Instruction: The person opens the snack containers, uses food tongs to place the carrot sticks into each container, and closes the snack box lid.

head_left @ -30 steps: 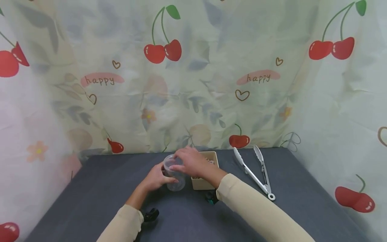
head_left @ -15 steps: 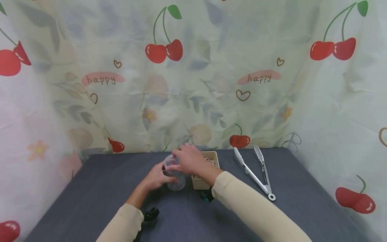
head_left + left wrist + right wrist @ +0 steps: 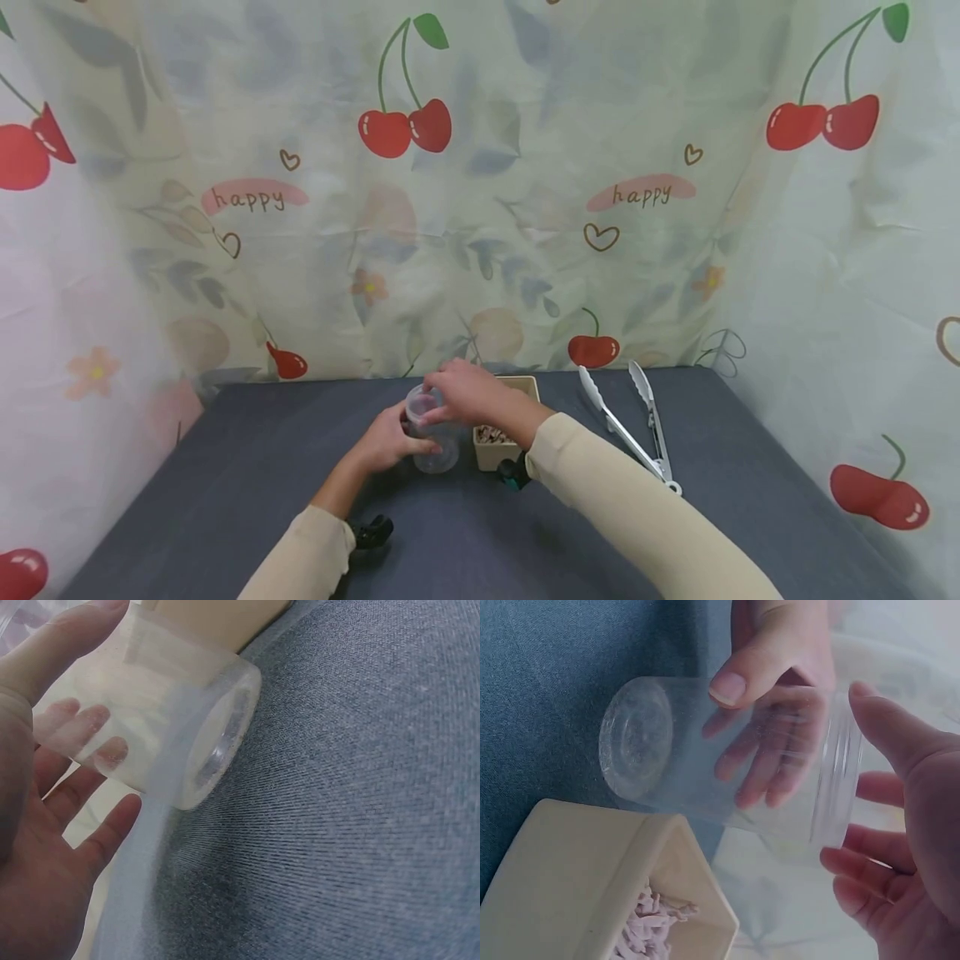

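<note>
A clear plastic jar (image 3: 437, 457) stands upright on the dark cloth, with nothing visible inside it. My left hand (image 3: 386, 440) holds its side, the thumb across the front and the fingers behind, as seen through the wall in the right wrist view. Over the top of the jar is my right hand (image 3: 471, 396), its thumb and fingertips gripping opposite sides of the ridged top end (image 3: 836, 780). Directly right of the jar sits a beige box (image 3: 495, 457), partly hidden by the right hand and forearm; small pale pinkish pieces (image 3: 652, 922) lie in it.
Metal tongs (image 3: 630, 437) lie spread on the dark cloth (image 3: 262, 467), right of the box. A hanging curtain printed with cherries (image 3: 405, 129) closes off the back and both sides. Black wrist mounts (image 3: 371, 532) protrude by the sleeves.
Around the jar's top, the right hand has turned slightly and its wrist has shifted a little left. The left hand and jar have stayed in place.
</note>
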A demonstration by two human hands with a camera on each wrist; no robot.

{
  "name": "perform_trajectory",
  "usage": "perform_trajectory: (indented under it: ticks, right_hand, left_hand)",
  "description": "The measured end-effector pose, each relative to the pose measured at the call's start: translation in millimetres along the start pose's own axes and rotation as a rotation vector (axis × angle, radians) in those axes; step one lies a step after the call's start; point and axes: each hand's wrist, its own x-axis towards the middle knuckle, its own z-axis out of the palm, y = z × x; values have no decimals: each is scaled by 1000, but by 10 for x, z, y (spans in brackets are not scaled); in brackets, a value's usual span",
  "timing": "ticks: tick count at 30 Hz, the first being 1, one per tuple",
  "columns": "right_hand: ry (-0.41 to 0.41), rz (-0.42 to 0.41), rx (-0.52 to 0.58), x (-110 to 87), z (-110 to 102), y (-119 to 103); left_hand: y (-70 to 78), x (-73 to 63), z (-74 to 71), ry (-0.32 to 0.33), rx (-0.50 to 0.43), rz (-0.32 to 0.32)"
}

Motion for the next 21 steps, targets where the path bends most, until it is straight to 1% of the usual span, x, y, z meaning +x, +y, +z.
perform_trajectory:
  ticks: [5,11,16,21]
  right_hand:
    - [7,-38,95,7,21,62]
    - [26,-98,192,-10,42,149]
    - [8,-108,252,-38,68,204]
    - [-2,-119,302,-54,80,235]
  left_hand:
    - [3,-9,1,8,-2,-3]
    - [0,-2,11,6,-16,19]
    - [-5,0,13,4,-18,33]
    - [-33,5,19,24,-21,35]
